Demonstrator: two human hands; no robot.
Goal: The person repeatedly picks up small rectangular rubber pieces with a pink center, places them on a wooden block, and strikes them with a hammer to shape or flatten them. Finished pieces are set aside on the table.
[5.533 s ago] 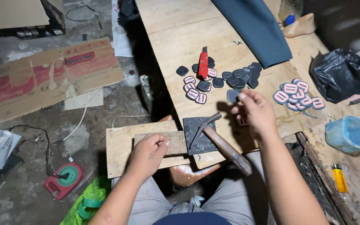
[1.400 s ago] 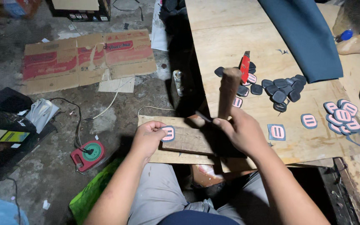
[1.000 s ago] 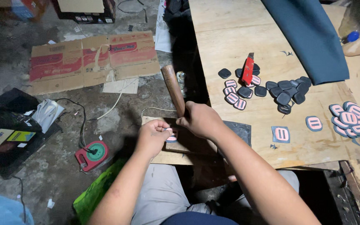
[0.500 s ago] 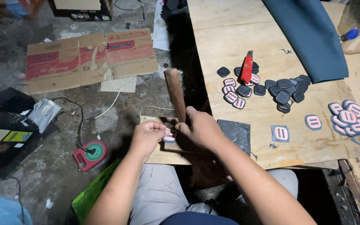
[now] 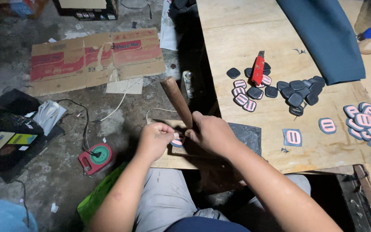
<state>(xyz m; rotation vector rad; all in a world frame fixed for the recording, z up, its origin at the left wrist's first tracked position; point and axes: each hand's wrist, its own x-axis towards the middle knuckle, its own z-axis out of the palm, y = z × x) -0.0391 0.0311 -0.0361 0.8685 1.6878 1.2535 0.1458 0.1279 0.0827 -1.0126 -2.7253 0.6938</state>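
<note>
Right hand (image 5: 211, 135) grips a brown wooden-handled hammer (image 5: 176, 101); at its 9 o'clock, left hand (image 5: 155, 139) pinches a pink-striped oval patch (image 5: 177, 141).

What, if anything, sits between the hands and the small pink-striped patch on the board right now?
Nothing visible does. The left hand pinches the patch at its edge on the wooden board, and the right hand presses in from the other side while gripping the wooden handle. Fingers hide most of the patch.
</note>
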